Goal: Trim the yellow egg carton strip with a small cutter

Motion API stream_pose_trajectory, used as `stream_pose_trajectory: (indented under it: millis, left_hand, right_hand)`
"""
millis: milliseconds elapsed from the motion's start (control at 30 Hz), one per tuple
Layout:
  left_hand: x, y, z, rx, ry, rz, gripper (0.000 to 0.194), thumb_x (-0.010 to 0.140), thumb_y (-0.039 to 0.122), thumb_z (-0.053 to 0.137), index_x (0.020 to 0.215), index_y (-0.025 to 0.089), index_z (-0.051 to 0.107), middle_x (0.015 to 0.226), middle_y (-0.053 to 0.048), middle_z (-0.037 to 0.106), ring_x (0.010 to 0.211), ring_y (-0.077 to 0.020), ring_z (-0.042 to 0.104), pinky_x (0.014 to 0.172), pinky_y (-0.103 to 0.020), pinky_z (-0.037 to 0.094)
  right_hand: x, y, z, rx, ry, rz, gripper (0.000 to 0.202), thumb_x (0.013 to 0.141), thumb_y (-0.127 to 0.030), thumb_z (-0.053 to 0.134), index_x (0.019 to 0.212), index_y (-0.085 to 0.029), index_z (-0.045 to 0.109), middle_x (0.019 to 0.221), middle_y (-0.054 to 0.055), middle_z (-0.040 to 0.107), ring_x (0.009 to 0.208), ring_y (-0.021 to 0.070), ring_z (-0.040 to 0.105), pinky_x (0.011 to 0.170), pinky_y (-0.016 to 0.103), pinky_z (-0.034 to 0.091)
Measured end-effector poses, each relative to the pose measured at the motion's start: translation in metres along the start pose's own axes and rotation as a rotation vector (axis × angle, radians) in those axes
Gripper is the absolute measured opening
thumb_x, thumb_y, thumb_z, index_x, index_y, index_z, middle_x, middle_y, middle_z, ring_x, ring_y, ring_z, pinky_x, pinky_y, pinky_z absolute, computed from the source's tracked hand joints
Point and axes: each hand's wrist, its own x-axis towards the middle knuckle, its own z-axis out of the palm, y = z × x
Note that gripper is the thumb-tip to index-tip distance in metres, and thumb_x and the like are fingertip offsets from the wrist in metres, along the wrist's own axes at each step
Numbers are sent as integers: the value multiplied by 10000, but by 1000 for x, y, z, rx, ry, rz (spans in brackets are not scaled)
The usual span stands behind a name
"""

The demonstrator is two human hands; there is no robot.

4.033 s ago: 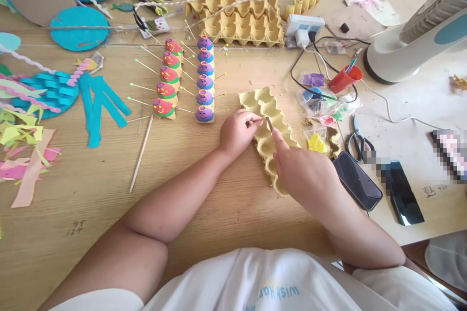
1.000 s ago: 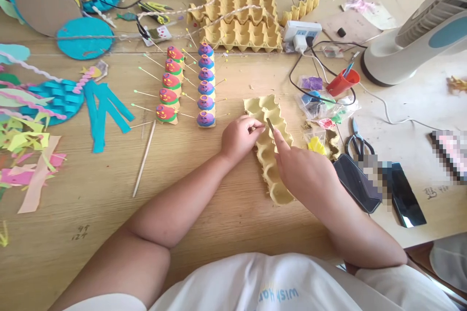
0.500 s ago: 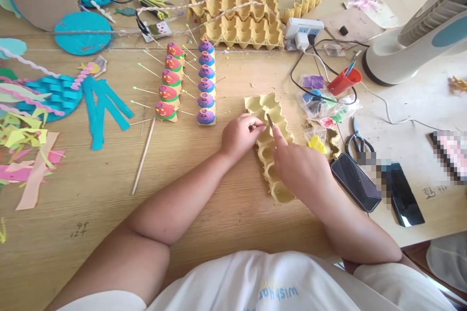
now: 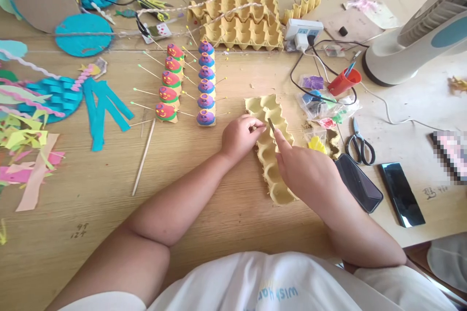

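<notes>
A piece of yellow-brown egg carton (image 4: 273, 171), two rows of cups wide, lies on the table before me. My left hand (image 4: 241, 135) pinches its left edge between thumb and fingers. From the other side, my right hand (image 4: 308, 167) is closed round a thin dark knife (image 4: 270, 125), index finger stretched along it. The blade tip rests at the middle of the carton, close to my left fingertips; the handle is hidden in my palm. To the left stand a row of purple-painted carton cups (image 4: 206, 86) and a row of red and green ones (image 4: 170, 78), with pins stuck in.
Uncut egg trays (image 4: 242, 24) lie at the back. On the right are scissors (image 4: 359, 143), two phones (image 4: 401, 194), bagged clay (image 4: 316, 144), a red cup (image 4: 345, 81), a power strip (image 4: 304, 27) with cables and a white fan (image 4: 404, 53). A wooden stick (image 4: 143, 158) lies left.
My right hand has moved slightly right and towards me, with the knife drawn back a little. My left hand stays on the carton edge.
</notes>
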Motion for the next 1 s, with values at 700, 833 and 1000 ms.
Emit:
stream_pose_trajectory:
  millis: [700, 833, 1000]
  left_hand:
    - [1, 0, -2, -6, -16, -13, 97, 841, 297, 680, 851, 228, 748, 920, -14, 725, 749, -151, 631, 709, -277, 484]
    - [1, 1, -2, -3, -12, -24, 99, 838, 295, 682, 856, 221, 746, 939, -23, 727, 771, -158, 635, 733, -283, 493]
    - [1, 1, -2, -5, -16, -9, 89, 841, 278, 677, 848, 221, 746, 940, -24, 730, 805, -164, 643, 742, -283, 493]
  right_hand:
    - [1, -1, 3, 1, 41, -5, 615, 999, -252, 316, 1586, -109, 202, 718, 87, 715, 613, 188, 684, 461, 243, 290]
    - [-2, 0, 2, -10, 29, -17, 621, 999, -259, 317, 1591, -123, 187, 739, 85, 717, 616, 181, 679, 456, 249, 283]
    - [-7, -1, 3, -29, 20, -16, 625, 992, -250, 323, 1586, -106, 195, 708, 87, 707, 602, 171, 669, 450, 253, 268]
